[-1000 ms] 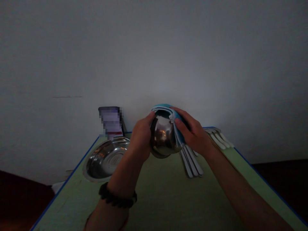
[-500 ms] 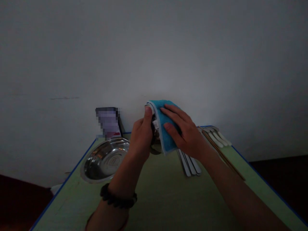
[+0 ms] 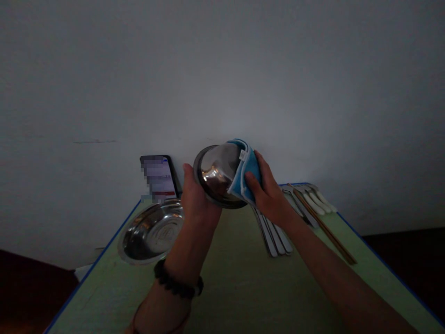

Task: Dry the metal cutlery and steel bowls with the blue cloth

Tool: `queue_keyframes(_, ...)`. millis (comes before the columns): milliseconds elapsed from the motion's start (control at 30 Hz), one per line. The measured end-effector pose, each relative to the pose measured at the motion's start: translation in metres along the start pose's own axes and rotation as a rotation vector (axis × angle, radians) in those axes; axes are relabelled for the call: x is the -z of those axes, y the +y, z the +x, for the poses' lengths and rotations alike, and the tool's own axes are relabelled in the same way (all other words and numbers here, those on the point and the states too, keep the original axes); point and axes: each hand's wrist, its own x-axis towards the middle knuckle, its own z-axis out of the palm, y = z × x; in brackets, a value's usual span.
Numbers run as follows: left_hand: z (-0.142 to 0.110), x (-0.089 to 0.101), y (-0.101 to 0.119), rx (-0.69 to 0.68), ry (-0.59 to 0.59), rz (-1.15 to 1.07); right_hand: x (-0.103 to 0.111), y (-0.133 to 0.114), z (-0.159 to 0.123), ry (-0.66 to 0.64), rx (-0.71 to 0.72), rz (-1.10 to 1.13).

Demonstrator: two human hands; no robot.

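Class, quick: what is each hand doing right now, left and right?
Left hand: closed on the rim of the steel bowl, held above the table.
Right hand: closed on the blue cloth, pressed against the bowl.

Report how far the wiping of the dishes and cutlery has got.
Nothing shows as finished for certain. In hand: the left hand holds a steel bowl up off the table, and the right hand presses a blue cloth on its rim. Lying on the table: a steel plate, spoons and chopsticks. Whether those are already wiped cannot be told.
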Motion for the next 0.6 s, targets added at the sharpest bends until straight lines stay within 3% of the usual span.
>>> queue_keyframes(100, -0.001, -0.001, -0.007, -0.006, -0.131, -0.014, -0.009, 0.001, -0.005, 0.060, 0.108, -0.125)
queue_keyframes(233, -0.008, -0.003, -0.018, 0.033, -0.133, 0.065, -0.016, -0.001, -0.008, 0.122, 0.198, -0.227)
queue_keyframes(367, -0.017, -0.003, -0.027, 0.081, -0.169, 0.279, -0.005, -0.007, -0.004, 0.199, 0.255, -0.259)
queue_keyframes(467, -0.024, -0.004, -0.028, -0.013, -0.225, 0.513, 0.005, -0.013, 0.000, 0.268, 0.277, -0.283)
queue_keyframes(600, -0.029, -0.005, -0.024, -0.198, -0.112, 0.734, 0.010, -0.017, 0.001, 0.247, 0.231, -0.195)
